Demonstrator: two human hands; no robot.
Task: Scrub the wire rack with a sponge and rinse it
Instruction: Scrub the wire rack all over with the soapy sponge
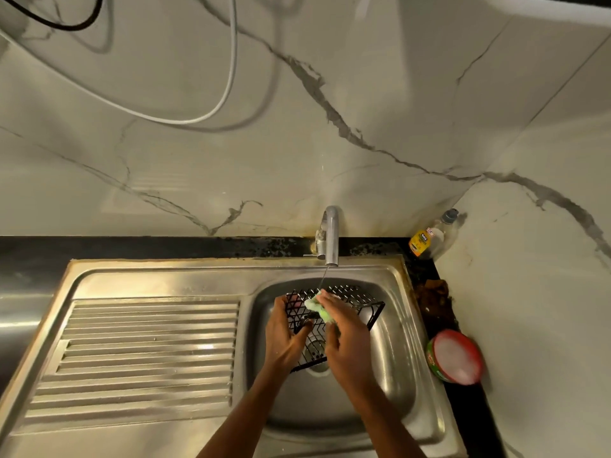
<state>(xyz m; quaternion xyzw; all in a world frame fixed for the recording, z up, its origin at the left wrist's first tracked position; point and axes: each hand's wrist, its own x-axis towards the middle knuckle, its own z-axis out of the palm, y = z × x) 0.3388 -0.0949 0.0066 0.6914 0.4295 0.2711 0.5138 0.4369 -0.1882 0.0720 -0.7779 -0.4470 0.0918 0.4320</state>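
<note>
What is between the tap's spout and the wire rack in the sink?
In the head view, only a thin stream of water runs from the tap down toward the wire rack, near the sponge.

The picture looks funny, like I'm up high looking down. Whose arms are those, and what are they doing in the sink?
The camera sits on a person's head, so you see what they see. Those are their own arms. The left hand holds a black wire rack over the steel sink. The right hand holds a green sponge against the rack. A thin stream of water runs from the tap. Beside the sink stand a bottle and a red tub.
</note>
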